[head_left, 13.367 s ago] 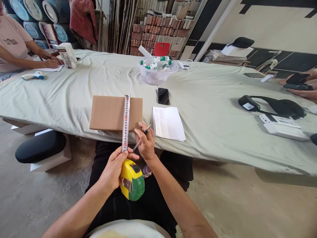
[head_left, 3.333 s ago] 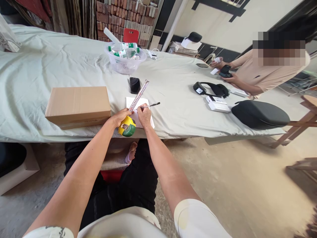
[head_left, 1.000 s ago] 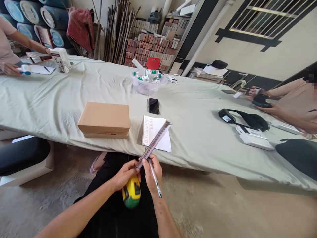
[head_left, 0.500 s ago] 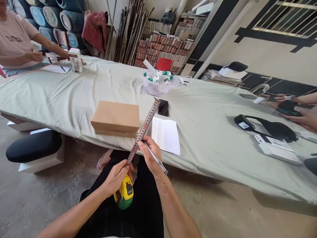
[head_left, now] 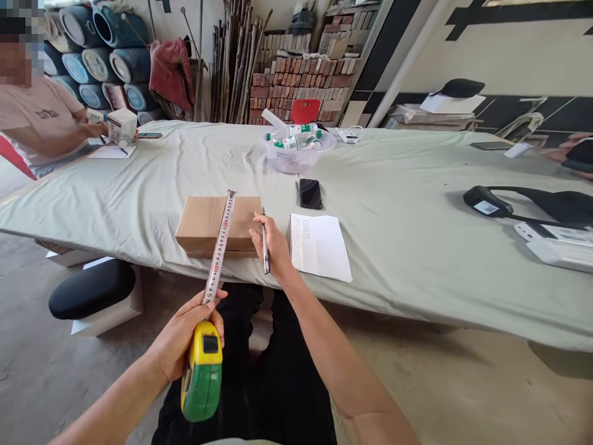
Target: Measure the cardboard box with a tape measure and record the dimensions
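Note:
A yellow and green tape measure (head_left: 204, 371) hangs from my left hand (head_left: 188, 330), whose fingers grip it near the mouth and pinch the blade. Its metal blade (head_left: 218, 250) extends forward, passing in front of and over a brown cardboard box (head_left: 199, 219) on the cloth. My right hand (head_left: 274, 247) is closed around a pen (head_left: 264, 244), just at the box's right end and apart from the blade. Right of that hand lies a white sheet of paper (head_left: 322, 247) with rows of writing. A black phone (head_left: 310, 194) rests beyond the sheet.
The table has a pale green cloth (head_left: 398, 228). A clear basin (head_left: 296, 162) of bottles stands at the back. At right lie a black headset (head_left: 519, 204) and a white device (head_left: 556, 244). Another person (head_left: 50, 117) sits far left, holding a white carton (head_left: 122, 127).
My left hand has moved left with the tape measure, swinging the blade over the box. My right hand has come off the blade, still with the pen. The other person has shifted the carton.

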{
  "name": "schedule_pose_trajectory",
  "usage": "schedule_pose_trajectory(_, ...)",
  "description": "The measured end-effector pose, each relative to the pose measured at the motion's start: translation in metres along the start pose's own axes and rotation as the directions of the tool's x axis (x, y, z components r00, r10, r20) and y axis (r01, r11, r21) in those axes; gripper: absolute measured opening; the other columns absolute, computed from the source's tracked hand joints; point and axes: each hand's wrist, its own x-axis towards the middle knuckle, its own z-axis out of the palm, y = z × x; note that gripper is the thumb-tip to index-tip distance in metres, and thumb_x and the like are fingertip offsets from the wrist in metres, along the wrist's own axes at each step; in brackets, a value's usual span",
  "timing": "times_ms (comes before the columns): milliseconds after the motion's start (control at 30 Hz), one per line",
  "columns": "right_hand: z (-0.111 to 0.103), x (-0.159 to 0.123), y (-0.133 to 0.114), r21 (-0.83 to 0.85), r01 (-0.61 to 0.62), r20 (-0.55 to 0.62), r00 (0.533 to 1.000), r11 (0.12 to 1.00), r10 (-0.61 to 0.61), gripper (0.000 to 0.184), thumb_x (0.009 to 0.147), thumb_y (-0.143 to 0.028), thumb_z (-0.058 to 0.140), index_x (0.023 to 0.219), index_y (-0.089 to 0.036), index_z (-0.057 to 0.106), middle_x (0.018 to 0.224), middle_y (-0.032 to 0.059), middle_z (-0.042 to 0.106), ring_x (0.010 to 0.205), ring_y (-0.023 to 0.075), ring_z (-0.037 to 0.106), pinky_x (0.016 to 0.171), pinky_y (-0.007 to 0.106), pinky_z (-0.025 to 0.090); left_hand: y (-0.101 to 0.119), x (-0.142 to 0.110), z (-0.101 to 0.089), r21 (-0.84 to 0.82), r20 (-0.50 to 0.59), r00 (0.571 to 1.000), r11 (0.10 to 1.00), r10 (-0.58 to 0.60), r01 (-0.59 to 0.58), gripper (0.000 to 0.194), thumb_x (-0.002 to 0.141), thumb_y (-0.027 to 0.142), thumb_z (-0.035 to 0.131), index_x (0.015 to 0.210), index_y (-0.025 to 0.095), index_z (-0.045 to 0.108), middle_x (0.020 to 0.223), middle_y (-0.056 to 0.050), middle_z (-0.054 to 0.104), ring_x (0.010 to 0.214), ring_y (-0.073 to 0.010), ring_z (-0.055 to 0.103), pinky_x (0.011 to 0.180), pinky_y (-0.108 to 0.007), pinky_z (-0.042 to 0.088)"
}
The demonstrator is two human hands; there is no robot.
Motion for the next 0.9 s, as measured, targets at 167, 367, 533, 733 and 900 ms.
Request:
schedule_pose_trajectory(167, 0.008, -0.026, -0.001, -0.058, 0.114, -0.101, 0.988, 0.992, -0.12, 0.022, 0.095, -0.032, 0.053, 0.116, -0.024, 0.052, 0.137, 0.0131, 0.064, 0.128, 0.0264, 0.061, 0.104, 0.047, 0.054, -0.004, -0.005, 0.018, -0.101, 0.003, 1.0, 0.995, -0.008, 0.008, 0.061, 0.082, 0.036, 0.069, 0.136, 0.015, 0.051, 0.063, -0.001, 0.064, 0.054, -0.0171, 0.058, 0.05, -0.025, 0.044)
schedule_pose_trajectory(367, 0.01, -0.044, -0.005, -0.158, 0.232, -0.17, 0.951, 0.96, -0.258, 0.019, 0.099, -0.03, 0.051, 0.116, -0.023, 0.053, 0.139, 0.014, 0.063, 0.135, 0.0248, 0.056, 0.108, 0.047, 0.053, -0.014, -0.008, 0.03, -0.115, -0.01, 1.0, 0.993, 0.005, -0.006, 0.063, 0.082, 0.037, 0.069, 0.139, 0.016, 0.051, 0.062, -0.001, 0.064, 0.053, -0.0166, 0.057, 0.05, -0.025, 0.044)
schedule_pose_trajectory(533, 0.011, -0.042, -0.005, -0.159, 0.203, -0.145, 0.963, 0.966, -0.227, 0.019, 0.1, -0.031, 0.049, 0.117, -0.022, 0.053, 0.141, 0.014, 0.061, 0.135, 0.0244, 0.057, 0.109, 0.047, 0.053, -0.02, -0.01, 0.033, -0.075, -0.028, 1.0, 0.997, 0.002, -0.004, 0.06, 0.081, 0.04, 0.068, 0.134, 0.016, 0.054, 0.062, -0.001, 0.064, 0.054, -0.0158, 0.056, 0.052, -0.025, 0.044)
schedule_pose_trajectory(733, 0.011, -0.039, -0.006, -0.152, 0.184, -0.149, 0.967, 0.971, -0.206, 0.019, 0.1, -0.03, 0.049, 0.117, -0.022, 0.053, 0.141, 0.0134, 0.062, 0.135, 0.0245, 0.057, 0.108, 0.047, 0.053, -0.027, -0.004, 0.033, -0.073, -0.051, 0.998, 0.997, 0.021, -0.024, 0.062, 0.078, 0.042, 0.07, 0.133, 0.017, 0.054, 0.062, -0.001, 0.064, 0.054, -0.0147, 0.054, 0.052, -0.024, 0.042)
schedule_pose_trajectory(900, 0.01, -0.039, -0.008, -0.118, 0.146, -0.126, 0.979, 0.982, -0.16, 0.02, 0.099, -0.031, 0.05, 0.116, -0.022, 0.053, 0.142, 0.0136, 0.061, 0.136, 0.0245, 0.055, 0.11, 0.047, 0.051, -0.031, -0.001, 0.034, -0.062, -0.064, 0.997, 0.997, 0.035, -0.039, 0.064, 0.077, 0.046, 0.073, 0.131, 0.017, 0.056, 0.063, -0.001, 0.065, 0.053, -0.0142, 0.055, 0.052, -0.023, 0.042)
